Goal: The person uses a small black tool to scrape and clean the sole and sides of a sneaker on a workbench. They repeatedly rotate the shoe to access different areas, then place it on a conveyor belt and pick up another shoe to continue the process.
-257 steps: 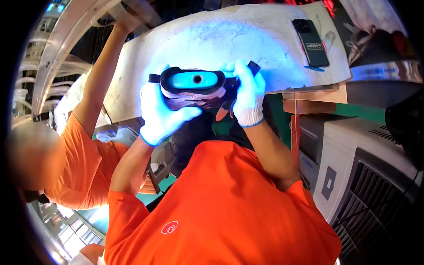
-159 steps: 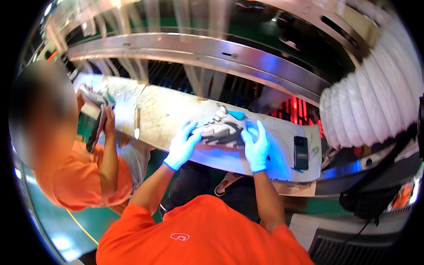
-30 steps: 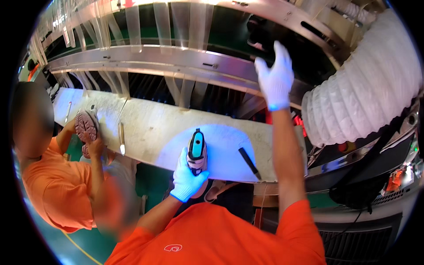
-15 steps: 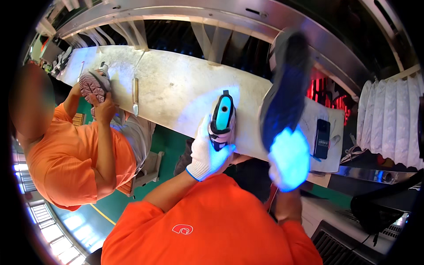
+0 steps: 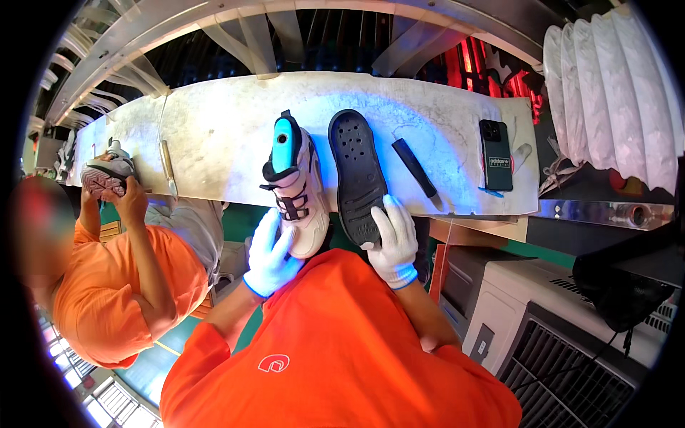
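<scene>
A white and black shoe (image 5: 296, 192) stands on the bench, toe toward me, with a turquoise shoe last (image 5: 282, 135) showing in its opening. Right beside it lies a black shoe sole (image 5: 358, 167), its heel end dotted with small holes and its near end reaching past the bench edge. My right hand (image 5: 394, 241), in a white knit glove, grips the sole's near end with fingers on top. My left hand (image 5: 273, 253), gloved alike, is next to the shoe's toe, thumb and fingers apart, holding nothing.
On the pale bench (image 5: 228, 107) are a dark stick-like tool (image 5: 414, 168), a phone (image 5: 496, 153) and a wooden-handled tool (image 5: 168, 168). A co-worker (image 5: 135, 278) at the left holds another shoe (image 5: 108, 175). A white pleated duct (image 5: 614, 100) hangs at the right.
The sole has come down from its raised place at the right to lie beside the shoe. My left hand has let go of the shoe, which now stands on the bench. The view has shifted.
</scene>
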`<state>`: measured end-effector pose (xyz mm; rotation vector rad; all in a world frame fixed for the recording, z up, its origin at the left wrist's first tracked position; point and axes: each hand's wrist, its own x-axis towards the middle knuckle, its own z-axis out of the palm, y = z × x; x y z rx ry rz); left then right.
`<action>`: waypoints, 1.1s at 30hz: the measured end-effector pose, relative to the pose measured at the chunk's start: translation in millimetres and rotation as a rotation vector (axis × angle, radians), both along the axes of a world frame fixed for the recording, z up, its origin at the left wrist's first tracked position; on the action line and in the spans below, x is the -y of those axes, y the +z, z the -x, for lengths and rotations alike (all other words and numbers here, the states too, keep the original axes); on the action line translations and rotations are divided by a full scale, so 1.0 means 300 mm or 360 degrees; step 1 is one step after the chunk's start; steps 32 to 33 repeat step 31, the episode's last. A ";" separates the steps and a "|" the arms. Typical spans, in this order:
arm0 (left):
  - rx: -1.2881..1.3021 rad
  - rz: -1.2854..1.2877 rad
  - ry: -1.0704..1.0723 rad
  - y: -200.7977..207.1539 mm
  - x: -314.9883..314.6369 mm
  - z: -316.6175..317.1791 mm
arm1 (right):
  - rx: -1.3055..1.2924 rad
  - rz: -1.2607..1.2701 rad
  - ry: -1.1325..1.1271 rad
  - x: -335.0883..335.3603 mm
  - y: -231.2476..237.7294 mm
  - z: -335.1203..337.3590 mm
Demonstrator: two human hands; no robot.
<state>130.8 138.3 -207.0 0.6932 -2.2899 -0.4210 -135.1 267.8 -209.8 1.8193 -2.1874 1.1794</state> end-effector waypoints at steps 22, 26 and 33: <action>-0.0829 -0.0372 -0.0441 0.459 0.032 0.355 | 0.1784 0.0354 0.0307 -0.017 0.514 -0.002; -0.0438 -0.0109 -0.0534 0.499 0.034 0.302 | 0.1580 0.0453 0.0423 -0.023 0.495 0.031; -0.0530 -0.0050 -0.0626 0.475 0.035 0.275 | 0.1479 0.0450 0.0538 -0.021 0.442 0.032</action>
